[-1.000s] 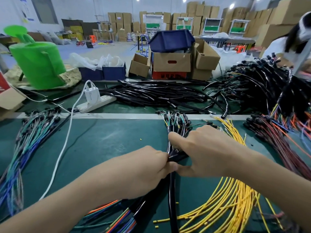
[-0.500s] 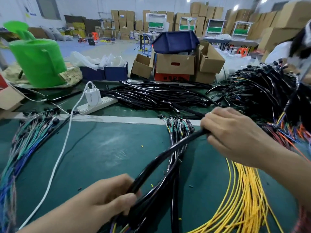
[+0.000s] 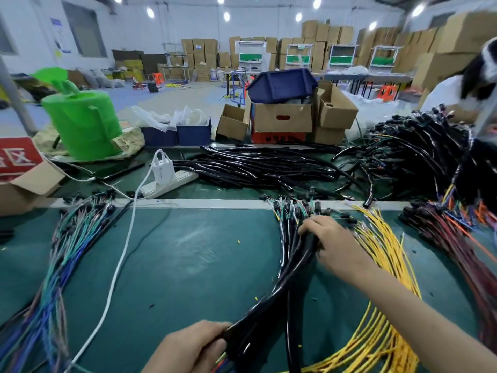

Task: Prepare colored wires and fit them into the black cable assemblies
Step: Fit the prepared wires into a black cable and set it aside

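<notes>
Running slantwise over the green mat (image 3: 188, 265), a black cable assembly (image 3: 282, 284) is held at both ends. Its near end is gripped by the left hand (image 3: 193, 345), whose fingers are curled round the sleeve at the bottom edge of the view. A few coloured wire tips (image 3: 221, 361) can be seen poking out just under that hand. The far end is clasped by the right hand (image 3: 336, 246), with the fingers bent down over the sleeve. Further black cables (image 3: 290, 327) are laid along the mat beside and beneath the assembly. Yellow wires (image 3: 382, 267) are fanned out just right of the right arm, and dark red wires (image 3: 446, 238) are spread further right. A bundle of blue and green wires (image 3: 64, 254) is laid at the left. Between it and the hands, a white cord (image 3: 119, 265) is run up to a power strip (image 3: 169, 184). Beyond the strip, black tubes (image 3: 255, 165) are heaped, and a larger tangle of black cables (image 3: 416, 152) is piled at the far right. A green roll (image 3: 83, 125) and cardboard boxes (image 3: 282, 121) are set at the back.
</notes>
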Motion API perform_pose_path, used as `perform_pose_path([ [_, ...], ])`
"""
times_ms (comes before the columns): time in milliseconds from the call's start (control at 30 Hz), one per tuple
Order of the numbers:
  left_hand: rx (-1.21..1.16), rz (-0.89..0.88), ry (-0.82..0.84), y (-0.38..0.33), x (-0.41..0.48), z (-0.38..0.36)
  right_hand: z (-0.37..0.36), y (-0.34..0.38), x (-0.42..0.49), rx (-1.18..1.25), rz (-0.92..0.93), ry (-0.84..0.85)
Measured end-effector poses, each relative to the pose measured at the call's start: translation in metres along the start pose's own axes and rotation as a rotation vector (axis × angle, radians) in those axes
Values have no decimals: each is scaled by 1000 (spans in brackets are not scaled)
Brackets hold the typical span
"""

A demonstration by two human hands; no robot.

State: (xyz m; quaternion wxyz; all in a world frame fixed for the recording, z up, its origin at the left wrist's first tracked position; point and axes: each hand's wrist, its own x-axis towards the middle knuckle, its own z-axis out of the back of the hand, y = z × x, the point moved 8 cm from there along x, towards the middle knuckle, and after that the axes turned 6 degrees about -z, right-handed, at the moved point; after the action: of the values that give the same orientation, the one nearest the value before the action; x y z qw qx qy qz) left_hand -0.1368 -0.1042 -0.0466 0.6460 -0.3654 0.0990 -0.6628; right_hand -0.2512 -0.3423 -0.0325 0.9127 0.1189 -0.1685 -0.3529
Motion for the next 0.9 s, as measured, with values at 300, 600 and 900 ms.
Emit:
perform_pose_path([
  [300,389,-194,-42,4,13,1,-11,3,-10,57,-227,170],
  [600,353,240,-219,116,21,101,-59,14,-6,91,-329,134],
  [900,878,772,-211,222,0,157,-65,9,-2,82,-314,83],
])
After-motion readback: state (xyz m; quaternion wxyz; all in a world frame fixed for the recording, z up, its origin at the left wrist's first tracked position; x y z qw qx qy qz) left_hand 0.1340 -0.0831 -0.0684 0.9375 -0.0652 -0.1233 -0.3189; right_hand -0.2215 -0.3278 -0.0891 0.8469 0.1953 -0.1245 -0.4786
